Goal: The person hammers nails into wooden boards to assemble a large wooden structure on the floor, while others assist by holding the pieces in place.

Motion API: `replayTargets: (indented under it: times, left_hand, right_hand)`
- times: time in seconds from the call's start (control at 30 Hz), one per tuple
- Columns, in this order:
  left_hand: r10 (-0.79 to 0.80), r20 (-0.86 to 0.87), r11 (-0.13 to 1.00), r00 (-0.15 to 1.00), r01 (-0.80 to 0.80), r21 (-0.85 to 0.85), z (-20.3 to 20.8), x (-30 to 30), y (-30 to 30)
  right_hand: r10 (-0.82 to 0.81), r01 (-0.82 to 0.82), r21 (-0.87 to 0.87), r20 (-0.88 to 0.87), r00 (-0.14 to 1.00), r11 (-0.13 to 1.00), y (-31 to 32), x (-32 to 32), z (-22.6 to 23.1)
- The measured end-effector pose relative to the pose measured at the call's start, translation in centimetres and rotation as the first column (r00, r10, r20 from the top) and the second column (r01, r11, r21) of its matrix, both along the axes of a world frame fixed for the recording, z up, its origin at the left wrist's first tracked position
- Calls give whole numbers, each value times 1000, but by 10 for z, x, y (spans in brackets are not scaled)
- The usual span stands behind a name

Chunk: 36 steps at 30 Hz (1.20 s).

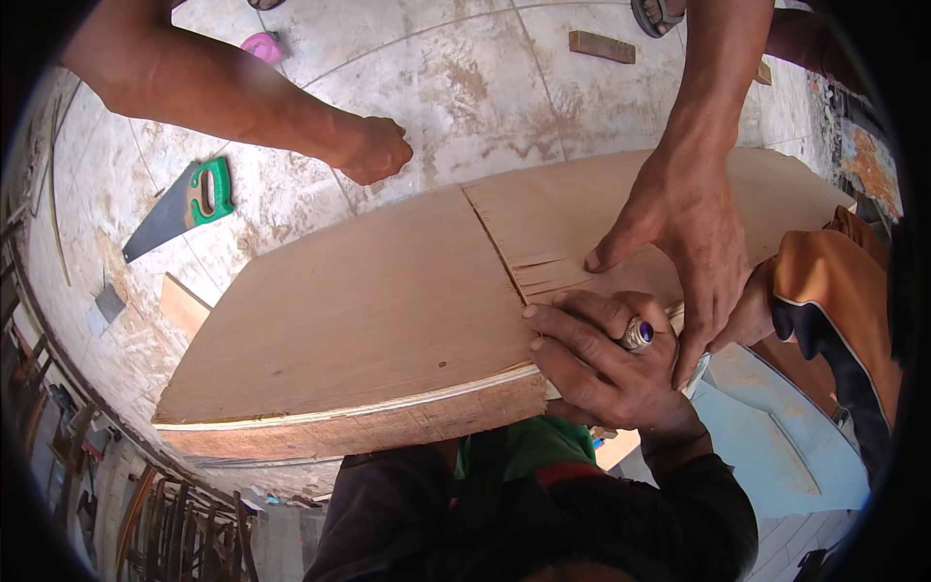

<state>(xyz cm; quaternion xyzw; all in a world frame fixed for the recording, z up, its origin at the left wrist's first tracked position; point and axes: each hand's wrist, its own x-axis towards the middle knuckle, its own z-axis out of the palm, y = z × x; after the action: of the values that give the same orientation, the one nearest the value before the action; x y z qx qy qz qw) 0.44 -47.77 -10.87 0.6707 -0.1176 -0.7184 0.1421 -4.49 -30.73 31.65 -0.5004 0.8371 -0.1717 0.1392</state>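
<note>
A broad plywood panel (359, 301) with a wooden edge strip (359, 427) lies before me. A dark seam crosses it, with splintered veneer beside it. My right hand (611, 359), wearing a purple-stoned ring, is closed over the panel's near edge, its fingertips at the seam's near end. Part of its grip is hidden below. Nowhere does my left hand show. Another person's hand (693, 233) presses on the panel just beyond mine, thumb apart from the fingers. Their other hand, a closed fist (378, 152), hangs past the far edge. A third hand (747, 315) comes from an orange sleeve.
A handsaw (175, 213) with a green handle lies on the dusty tiled floor (456, 78) at left. Farther off are a pink tape measure (262, 47) and a wood block (601, 47). A light blue board (776, 427) is at right; wood strips (184, 524) fill the lower left.
</note>
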Motion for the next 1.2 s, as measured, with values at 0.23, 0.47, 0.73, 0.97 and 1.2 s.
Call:
replayTargets:
  times: [0.23, 0.47, 0.73, 0.97, 1.2]
  left_hand:
    - [-16, 16, 1000, 1000, 16, 5, -1, 4, 1]
    - [-28, 35, 1000, 999, 28, 5, 1, 11, 5]
    - [-39, 55, 999, 998, 39, 1, 7, 17, 4]
    - [-38, 69, 999, 997, 38, 2, 11, 29, 9]
    - [-44, 95, 999, 995, 43, 11, 23, 59, 12]
  right_hand:
    - [-11, 11, 3, 30, 999, 1000, 4, 7, -1]
    - [17, -18, 18, 62, 998, 1000, 4, 5, 4]
    - [23, -25, 32, 63, 998, 999, -1, -2, 5]
    - [-14, 11, 41, 64, 998, 999, 1, 6, 6]
    - [-42, 44, -40, 46, 998, 998, 4, 12, -4]
